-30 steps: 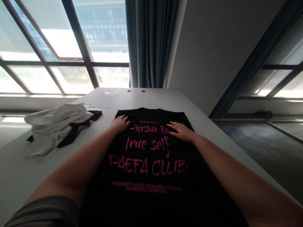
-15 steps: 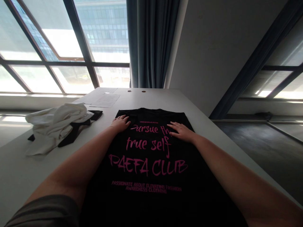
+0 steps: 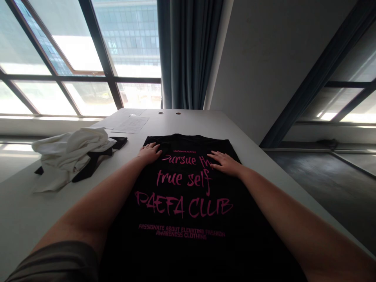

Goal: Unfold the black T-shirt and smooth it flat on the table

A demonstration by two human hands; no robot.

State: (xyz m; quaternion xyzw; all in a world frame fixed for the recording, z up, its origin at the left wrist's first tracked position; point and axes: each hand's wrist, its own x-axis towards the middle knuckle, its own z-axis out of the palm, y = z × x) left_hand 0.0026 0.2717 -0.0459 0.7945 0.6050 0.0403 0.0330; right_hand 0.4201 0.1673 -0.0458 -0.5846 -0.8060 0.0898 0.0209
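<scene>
A black T-shirt [image 3: 188, 250] with pink lettering lies spread flat on the white table [image 3: 199, 123], its collar toward the far end. My left hand [image 3: 149, 152] rests palm down on the upper left of the shirt, fingers stretched out. On the upper right, my right hand [image 3: 225, 162] lies flat with fingers apart, covering the end of the top line of large lettering. Neither hand grips the cloth. The shirt's lower end runs out of the bottom of the view.
Left of the shirt sits a crumpled heap of white cloth [image 3: 70, 150] with black cloth [image 3: 91, 166] under it. Sheets of paper [image 3: 131, 125] lie near the table's far left corner. Beyond are windows [image 3: 79, 94] and a blue curtain [image 3: 185, 55].
</scene>
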